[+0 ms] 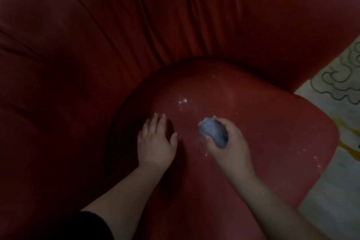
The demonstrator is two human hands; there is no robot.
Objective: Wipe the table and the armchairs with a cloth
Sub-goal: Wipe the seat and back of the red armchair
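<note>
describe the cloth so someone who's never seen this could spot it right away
Start from the red armchair that fills the view and go down to its seat cushion. The cloth is the bunched blue-grey wad gripped in the right hand, the only pale, textured thing against all that red.

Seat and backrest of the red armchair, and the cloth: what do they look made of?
Seat: smooth and faintly glossy, likely leather or vinyl, with small highlights. Backrest: matte, soft fabric gathered into long folds. Cloth: blue-grey, dimpled weave, perhaps microfibre, bunched in the right hand.
</note>
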